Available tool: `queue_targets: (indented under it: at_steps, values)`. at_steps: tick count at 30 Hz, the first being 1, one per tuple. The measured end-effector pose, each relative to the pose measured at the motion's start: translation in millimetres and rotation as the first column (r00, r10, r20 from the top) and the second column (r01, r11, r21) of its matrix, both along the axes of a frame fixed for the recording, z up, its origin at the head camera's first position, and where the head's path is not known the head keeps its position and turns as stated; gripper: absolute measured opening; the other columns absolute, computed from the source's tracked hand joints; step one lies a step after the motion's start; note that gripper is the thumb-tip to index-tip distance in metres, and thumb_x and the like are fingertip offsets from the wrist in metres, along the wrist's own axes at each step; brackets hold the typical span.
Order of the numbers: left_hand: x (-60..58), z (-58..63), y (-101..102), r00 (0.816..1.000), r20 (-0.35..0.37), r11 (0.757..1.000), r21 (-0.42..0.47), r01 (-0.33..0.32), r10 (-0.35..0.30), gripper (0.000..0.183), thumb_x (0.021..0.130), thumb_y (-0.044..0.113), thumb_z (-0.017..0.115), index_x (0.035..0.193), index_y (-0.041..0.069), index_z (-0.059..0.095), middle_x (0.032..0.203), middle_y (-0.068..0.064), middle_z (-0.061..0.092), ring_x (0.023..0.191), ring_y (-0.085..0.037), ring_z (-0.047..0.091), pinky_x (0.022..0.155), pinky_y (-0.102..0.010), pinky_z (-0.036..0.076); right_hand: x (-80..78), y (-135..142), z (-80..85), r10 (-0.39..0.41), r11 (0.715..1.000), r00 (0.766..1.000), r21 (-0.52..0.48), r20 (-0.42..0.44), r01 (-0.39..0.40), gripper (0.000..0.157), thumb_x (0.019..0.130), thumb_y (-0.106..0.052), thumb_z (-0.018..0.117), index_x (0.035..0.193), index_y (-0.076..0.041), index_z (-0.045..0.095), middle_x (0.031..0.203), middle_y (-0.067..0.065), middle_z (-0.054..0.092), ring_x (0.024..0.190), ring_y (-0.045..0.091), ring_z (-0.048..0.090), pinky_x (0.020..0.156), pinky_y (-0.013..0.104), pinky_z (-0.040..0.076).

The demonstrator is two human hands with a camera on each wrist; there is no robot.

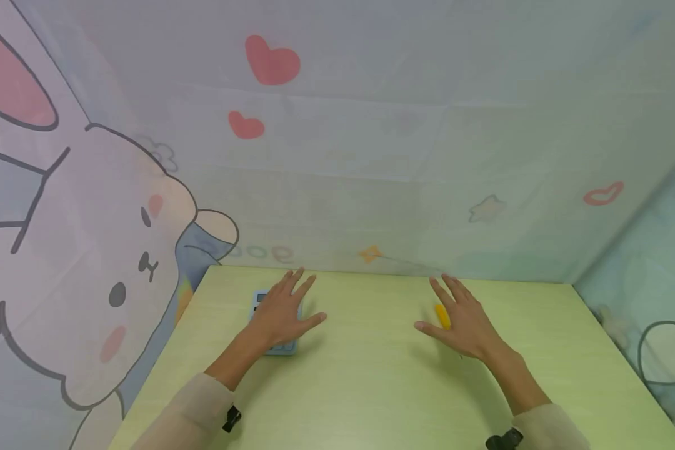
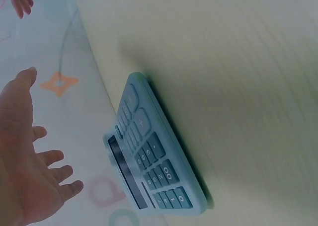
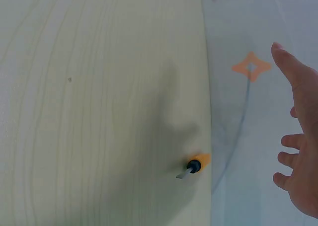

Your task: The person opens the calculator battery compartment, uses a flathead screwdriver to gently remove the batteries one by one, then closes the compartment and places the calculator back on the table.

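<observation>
A light blue calculator (image 1: 282, 349) lies on the table at the left, partly covered in the head view by my left hand (image 1: 279, 316). That hand hovers over it with fingers spread, and the left wrist view shows the calculator's keys and dark display (image 2: 128, 174) apart from the fingers. At the right, my right hand (image 1: 468, 322) is held above a small screwdriver (image 1: 442, 317) with a yellow handle. Its dark collar and flat metal tip (image 3: 184, 174) show in the right wrist view. The right fingers are spread and hold nothing.
Both things lie on a pale yellow-green table (image 1: 365, 375). Behind it hangs a printed cloth (image 1: 371, 156) with hearts and a rabbit, meeting the table's back edge. Another cloth side (image 1: 658, 275) stands at the right. Dark straps (image 1: 232, 419) sit near the sleeves.
</observation>
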State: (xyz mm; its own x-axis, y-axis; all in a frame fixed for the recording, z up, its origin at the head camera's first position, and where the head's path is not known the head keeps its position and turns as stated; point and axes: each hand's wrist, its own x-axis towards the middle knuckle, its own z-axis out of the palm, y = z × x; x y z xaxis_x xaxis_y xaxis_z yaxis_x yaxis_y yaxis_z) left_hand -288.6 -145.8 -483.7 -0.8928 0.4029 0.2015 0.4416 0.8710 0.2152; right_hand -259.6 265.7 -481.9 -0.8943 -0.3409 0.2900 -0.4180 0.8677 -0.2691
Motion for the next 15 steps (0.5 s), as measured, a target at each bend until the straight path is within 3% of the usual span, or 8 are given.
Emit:
queue_targets:
  at_steps: [9,15]
  values:
    - [-0.4,2.8,-10.5,0.999,-0.011,0.999,-0.009,-0.031,0.031,0.089,0.091,0.072,0.047,0.160,0.023,0.020,0.164,-0.012,0.018,0.150,-0.035,0.016,0.115,-0.057,0.024,-1.1,-9.4,-4.3,0.004,0.999,1.000,-0.051,0.026,-0.002,0.098,0.085,-0.068,0.063,0.159,-0.018,0.022,0.163,0.015,0.018,0.147,0.043,0.019,0.104,0.070,0.028]
    - [-1.6,-2.3,-19.2,0.998,-0.030,0.999,-0.012,-0.051,0.051,0.089,0.091,0.071,0.048,0.160,0.022,0.021,0.164,-0.013,0.019,0.150,-0.035,0.017,0.115,-0.056,0.024,-0.6,-17.6,-7.5,0.010,0.996,0.999,-0.084,0.044,-0.007,0.097,0.086,-0.068,0.062,0.160,-0.023,0.019,0.163,0.013,0.018,0.147,0.041,0.019,0.103,0.070,0.030]
